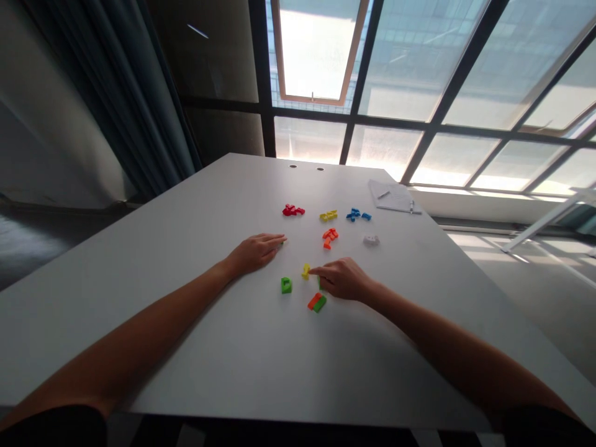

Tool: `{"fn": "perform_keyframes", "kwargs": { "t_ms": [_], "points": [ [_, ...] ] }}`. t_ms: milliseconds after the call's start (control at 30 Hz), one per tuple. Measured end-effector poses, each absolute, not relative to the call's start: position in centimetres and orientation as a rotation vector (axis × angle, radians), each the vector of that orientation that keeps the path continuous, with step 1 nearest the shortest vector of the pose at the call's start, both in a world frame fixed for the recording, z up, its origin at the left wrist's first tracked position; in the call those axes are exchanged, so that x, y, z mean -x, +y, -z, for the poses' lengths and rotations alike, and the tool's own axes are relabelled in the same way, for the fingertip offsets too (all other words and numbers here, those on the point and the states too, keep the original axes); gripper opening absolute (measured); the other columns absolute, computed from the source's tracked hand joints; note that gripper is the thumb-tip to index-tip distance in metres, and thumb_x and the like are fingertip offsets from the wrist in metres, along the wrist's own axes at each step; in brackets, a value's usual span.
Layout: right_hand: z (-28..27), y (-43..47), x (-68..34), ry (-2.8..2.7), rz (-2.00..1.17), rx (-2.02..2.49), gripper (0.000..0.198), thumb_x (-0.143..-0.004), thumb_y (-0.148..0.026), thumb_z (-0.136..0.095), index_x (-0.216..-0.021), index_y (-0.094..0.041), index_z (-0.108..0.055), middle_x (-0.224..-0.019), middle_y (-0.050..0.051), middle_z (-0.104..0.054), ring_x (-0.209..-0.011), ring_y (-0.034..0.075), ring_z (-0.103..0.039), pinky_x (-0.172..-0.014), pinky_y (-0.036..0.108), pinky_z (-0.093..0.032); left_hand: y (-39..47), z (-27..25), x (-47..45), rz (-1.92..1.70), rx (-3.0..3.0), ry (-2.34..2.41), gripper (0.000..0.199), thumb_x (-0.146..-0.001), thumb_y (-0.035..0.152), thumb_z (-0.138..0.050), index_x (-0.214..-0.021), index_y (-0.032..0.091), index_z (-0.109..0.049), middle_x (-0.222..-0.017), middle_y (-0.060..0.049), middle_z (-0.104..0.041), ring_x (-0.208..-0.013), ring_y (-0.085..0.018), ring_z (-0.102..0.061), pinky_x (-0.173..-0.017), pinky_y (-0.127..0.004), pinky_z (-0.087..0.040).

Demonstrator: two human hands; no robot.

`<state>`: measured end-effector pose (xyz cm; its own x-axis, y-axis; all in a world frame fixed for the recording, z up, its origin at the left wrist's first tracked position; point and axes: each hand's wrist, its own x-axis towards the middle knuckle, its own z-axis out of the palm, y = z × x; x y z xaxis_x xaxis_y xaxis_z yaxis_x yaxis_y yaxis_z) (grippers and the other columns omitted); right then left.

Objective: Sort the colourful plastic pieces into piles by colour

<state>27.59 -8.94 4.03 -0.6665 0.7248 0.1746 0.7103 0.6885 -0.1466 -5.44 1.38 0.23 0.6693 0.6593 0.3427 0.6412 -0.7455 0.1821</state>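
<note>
My left hand lies low over the white table with its fingers stretched out, and a bit of green shows at its fingertips. My right hand has its index finger extended to a small yellow piece, touching it or nearly so. Its other fingers are bent and partly hidden, with a green piece partly covered beneath them. Closer to me, an orange piece and a green piece lie side by side. Left of them sits another green piece. All look like small plastic blocks.
Farther back lie groups of red pieces, yellow pieces, blue pieces, orange pieces and whitish pieces. Paper with pens rests at the table's right edge. Windows rise beyond the white table.
</note>
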Motion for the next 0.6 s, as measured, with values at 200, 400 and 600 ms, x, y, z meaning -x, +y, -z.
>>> {"fn": "perform_keyframes", "kwargs": {
  "t_ms": [200,400,600],
  "points": [
    [-5.7,-8.5,-26.5,-2.703,-0.067,1.251,0.045,-0.101,-0.018,-0.054,-0.135,-0.024,-0.082,-0.099,0.008,-0.085,-0.071,0.016,-0.066,-0.064,0.029,-0.028,0.5,-0.7,5.1,-0.794,-2.797,1.233,0.056,-0.105,0.032,-0.052,-0.161,0.027,-0.058,-0.157,-0.010,-0.066,-0.139,-0.029,-0.063,-0.117,-0.047,-0.056],
    [-6.9,-8.0,-25.9,-2.835,-0.103,1.370,0.059,-0.100,-0.017,-0.054,-0.155,-0.034,-0.068,-0.091,0.005,-0.081,-0.068,0.015,-0.061,-0.064,0.029,-0.026,-0.9,-1.2,6.5,-0.824,-2.653,1.514,0.036,-0.103,0.035,-0.053,-0.131,0.025,-0.073,-0.106,-0.006,-0.080,-0.084,-0.021,-0.073,-0.077,-0.031,-0.057],
    [-7.7,-6.0,-24.3,-2.903,-0.114,1.349,0.052,-0.104,-0.022,-0.054,-0.154,-0.032,-0.067,-0.088,0.005,-0.079,-0.066,0.015,-0.061,-0.063,0.027,-0.028,-1.4,-1.5,8.5,-0.644,-2.559,1.753,0.033,-0.098,0.041,-0.054,-0.111,0.027,-0.081,-0.083,-0.003,-0.080,-0.073,-0.023,-0.073,-0.066,-0.031,-0.048]
  ]
}}
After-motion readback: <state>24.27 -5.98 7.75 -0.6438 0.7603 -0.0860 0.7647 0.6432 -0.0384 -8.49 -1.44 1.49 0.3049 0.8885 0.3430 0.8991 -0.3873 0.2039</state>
